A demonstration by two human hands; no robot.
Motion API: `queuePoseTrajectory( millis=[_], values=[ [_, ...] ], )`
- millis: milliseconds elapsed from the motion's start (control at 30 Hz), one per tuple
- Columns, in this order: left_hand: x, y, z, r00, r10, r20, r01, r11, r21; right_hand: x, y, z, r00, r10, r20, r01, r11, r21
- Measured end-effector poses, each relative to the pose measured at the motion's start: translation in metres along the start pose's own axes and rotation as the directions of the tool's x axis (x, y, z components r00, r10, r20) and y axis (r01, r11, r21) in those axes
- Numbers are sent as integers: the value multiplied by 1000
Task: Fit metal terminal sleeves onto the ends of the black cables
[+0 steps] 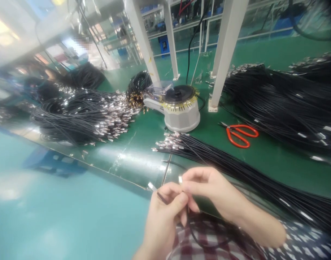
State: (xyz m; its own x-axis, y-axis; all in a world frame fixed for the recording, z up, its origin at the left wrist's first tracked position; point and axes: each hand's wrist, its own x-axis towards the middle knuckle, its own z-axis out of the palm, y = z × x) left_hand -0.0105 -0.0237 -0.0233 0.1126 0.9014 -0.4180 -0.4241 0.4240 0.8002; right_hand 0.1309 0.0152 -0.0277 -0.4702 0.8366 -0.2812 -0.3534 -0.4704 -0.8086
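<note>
Nearest, at the table's near edge, two metal cable tips are held, one per hand. The left tip (151, 186) is pinched in the left hand (165, 213), its long axis slanting far-left. The right tip (180, 179) is pinched in the right hand (208, 195) and points far. Beyond are laid one cable bundle (208, 155), one pair of orange scissors (238, 135) and one white dispenser (181, 112).

We see a green bench (143, 144) carrying a round white dispenser (181, 108), with orange scissors (239, 135) lying to its right. A bundle of black cables (208, 155) with metal tips lies before the dispenser; a left heap (81, 115) and a right heap (284, 104) of cables flank it.
</note>
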Motion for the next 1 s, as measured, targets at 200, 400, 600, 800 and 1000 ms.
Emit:
queuePoseTrajectory(
  millis=[200, 400, 600, 800, 1000],
  values=[
    [3, -2, -2, 996, -34, 87, 35, 999, -8, 5, 0, -5, 991, 78, 104, -85, 995, 59],
    [9, -5, -9, 977, -97, 190, 113, 991, -75, 7, -7, -6, 991, 63, 117, -66, 997, 29],
    [15, -6, -12, 973, -126, 196, 148, 983, -106, 4, -9, -4, 998, -8, 66, 14, 996, -85],
    [15, -8, -15, 968, -112, 225, 140, 984, -112, 3, -4, -4, 999, -30, -18, 27, 993, -118],
    [14, -9, -13, 973, -125, 196, 134, 991, -30, 4, -1, 2, 997, -57, -45, 50, 988, -149]
  ],
)
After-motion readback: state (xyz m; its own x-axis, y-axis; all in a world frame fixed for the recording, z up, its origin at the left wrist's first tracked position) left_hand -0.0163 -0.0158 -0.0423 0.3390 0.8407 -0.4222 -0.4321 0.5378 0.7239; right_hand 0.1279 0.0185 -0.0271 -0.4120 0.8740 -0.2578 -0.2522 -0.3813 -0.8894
